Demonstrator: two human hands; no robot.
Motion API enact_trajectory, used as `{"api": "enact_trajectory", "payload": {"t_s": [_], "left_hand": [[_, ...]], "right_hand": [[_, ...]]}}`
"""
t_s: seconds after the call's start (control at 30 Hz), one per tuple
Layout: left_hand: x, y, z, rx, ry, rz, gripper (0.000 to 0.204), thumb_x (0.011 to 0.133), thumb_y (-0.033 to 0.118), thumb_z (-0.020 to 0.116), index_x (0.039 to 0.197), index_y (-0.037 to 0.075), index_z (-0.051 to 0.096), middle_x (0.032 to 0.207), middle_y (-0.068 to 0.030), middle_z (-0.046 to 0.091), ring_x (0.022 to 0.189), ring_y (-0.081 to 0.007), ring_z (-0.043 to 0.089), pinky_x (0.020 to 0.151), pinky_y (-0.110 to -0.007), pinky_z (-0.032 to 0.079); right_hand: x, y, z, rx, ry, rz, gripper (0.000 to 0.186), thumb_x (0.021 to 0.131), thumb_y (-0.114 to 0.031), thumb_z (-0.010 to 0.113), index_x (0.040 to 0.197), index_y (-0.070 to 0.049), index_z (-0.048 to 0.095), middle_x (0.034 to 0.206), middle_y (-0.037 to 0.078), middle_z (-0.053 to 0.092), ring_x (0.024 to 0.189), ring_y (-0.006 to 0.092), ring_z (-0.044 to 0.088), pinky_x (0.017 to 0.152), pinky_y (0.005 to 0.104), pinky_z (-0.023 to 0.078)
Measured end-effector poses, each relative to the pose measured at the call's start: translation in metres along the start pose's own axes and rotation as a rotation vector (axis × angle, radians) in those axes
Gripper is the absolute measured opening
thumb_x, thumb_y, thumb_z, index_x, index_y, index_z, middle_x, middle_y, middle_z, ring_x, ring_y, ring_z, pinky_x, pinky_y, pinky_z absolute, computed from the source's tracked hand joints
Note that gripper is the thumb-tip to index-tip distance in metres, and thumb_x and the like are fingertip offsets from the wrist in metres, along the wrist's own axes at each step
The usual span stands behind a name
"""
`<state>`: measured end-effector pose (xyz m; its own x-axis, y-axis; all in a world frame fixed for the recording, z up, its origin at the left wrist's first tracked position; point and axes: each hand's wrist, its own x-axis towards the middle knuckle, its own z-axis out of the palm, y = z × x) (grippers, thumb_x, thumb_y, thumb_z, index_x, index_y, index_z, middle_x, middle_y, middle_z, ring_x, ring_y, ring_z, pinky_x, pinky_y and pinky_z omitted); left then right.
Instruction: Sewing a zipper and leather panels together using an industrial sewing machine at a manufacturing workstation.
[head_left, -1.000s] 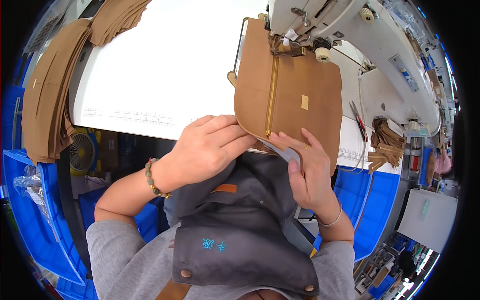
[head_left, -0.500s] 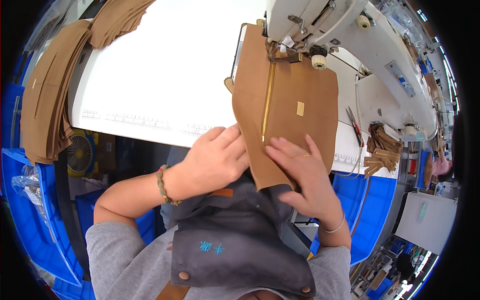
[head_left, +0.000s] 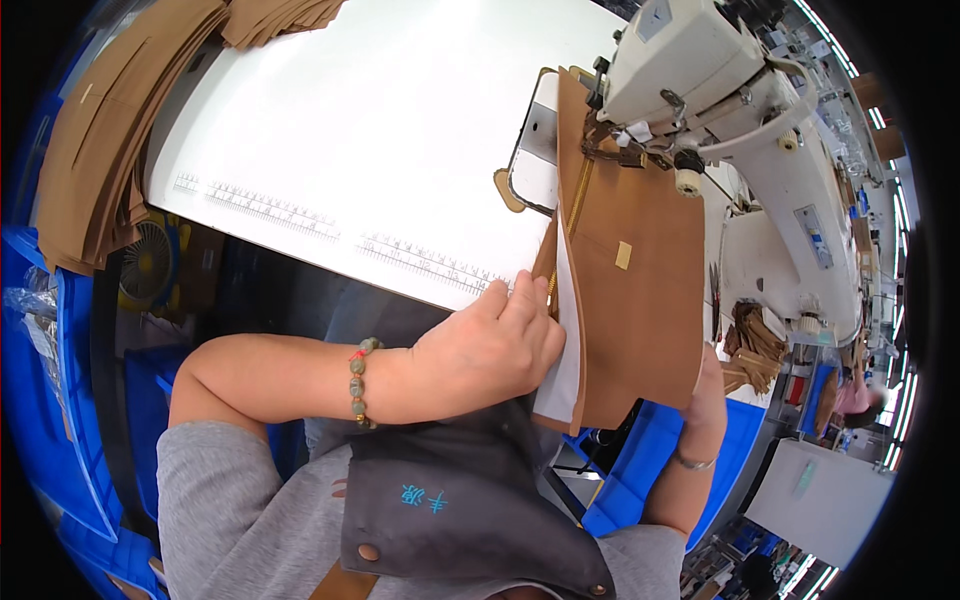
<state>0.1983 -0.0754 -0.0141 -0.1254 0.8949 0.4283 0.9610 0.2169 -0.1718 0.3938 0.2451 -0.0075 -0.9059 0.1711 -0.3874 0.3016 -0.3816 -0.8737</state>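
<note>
- Currently, your left hand (head_left: 490, 340) has its fingers bent and close together, tips touching the left side of the brown panel (head_left: 645, 270); you cannot tell whether they pinch it.
- Your right hand (head_left: 705, 385) is mostly hidden behind the panel's lower right edge; how far open it is, and whether it grips, cannot be told.
- The panel lies between your hands, its far end beneath the sewing machine (head_left: 700, 80) head, its near end reaching toward you.
- Just right of your left fingers, the panel's edge turns up, showing a white underside (head_left: 568, 350).
- A gold zipper (head_left: 578, 200) runs from near your left fingertips up toward the machine.
- A pale yellow patch (head_left: 624, 256) sits on the panel, up and right of your left hand.
- Beyond your left hand spreads the white table (head_left: 400, 150), ruler marks (head_left: 430, 262) along its near edge.
- Well left of your hands: stacked brown pieces (head_left: 110, 140).
- Just beyond your right hand: a small brown bundle (head_left: 755, 345).
</note>
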Motion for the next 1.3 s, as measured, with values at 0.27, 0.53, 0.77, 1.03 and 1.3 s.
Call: {"api": "enact_trajectory", "payload": {"t_s": [0.27,0.53,0.77,1.03,1.3], "left_hand": [[0.001,-0.002,0.001,-0.036,0.035,0.009,0.017,0.086,0.015,0.064,0.092,-0.001,0.064,0.114,-0.0262,0.074,0.110,-0.0379,0.071,0.085,-0.037,0.059],[0.001,-0.002,-0.001,-0.044,-0.004,0.034,0.016,0.085,0.014,0.064,0.090,-0.002,0.065,0.114,-0.0281,0.074,0.108,-0.0383,0.072,0.086,-0.037,0.059],[0.003,-0.007,-0.002,-0.091,0.031,0.078,0.021,0.086,0.016,0.064,0.090,-0.004,0.068,0.109,-0.0321,0.075,0.104,-0.0401,0.075,0.077,-0.037,0.057],[0.003,-0.007,-0.004,-0.073,0.016,0.084,0.020,0.088,0.016,0.063,0.091,-0.002,0.068,0.111,-0.0316,0.075,0.106,-0.0400,0.074,0.084,-0.040,0.058],[0.001,-0.010,-0.006,-0.091,0.010,0.096,0.020,0.090,0.017,0.062,0.095,-0.002,0.067,0.113,-0.0307,0.074,0.106,-0.0390,0.073,0.089,-0.042,0.058]], "right_hand": [[-0.002,0.054,0.036,-0.039,0.106,-0.035,0.033,0.105,-0.014,0.059,0.133,0.005,0.062,0.110,0.018,0.074,0.065,0.0155,0.066,0.055,0.0301,0.053],[0.018,0.038,0.044,-0.278,0.107,-0.133,0.033,0.105,-0.014,0.059,0.132,0.004,0.063,0.113,0.018,0.074,0.071,0.0181,0.067,0.058,0.0316,0.054],[0.072,-0.010,0.036,-0.987,0.157,-0.450,0.032,0.104,-0.015,0.060,0.131,0.004,0.063,0.115,0.018,0.073,0.077,0.0205,0.069,0.062,0.0328,0.054],[0.111,-0.031,0.039,-1.466,0.139,-0.683,0.031,0.104,-0.015,0.060,0.129,0.003,0.064,0.118,0.019,0.073,0.084,0.0231,0.070,0.065,0.0343,0.055],[0.125,-0.048,0.015,-1.643,0.186,-0.775,0.031,0.104,-0.016,0.061,0.128,0.003,0.066,0.121,0.019,0.072,0.091,0.0258,0.072,0.069,0.0357,0.056]]}}
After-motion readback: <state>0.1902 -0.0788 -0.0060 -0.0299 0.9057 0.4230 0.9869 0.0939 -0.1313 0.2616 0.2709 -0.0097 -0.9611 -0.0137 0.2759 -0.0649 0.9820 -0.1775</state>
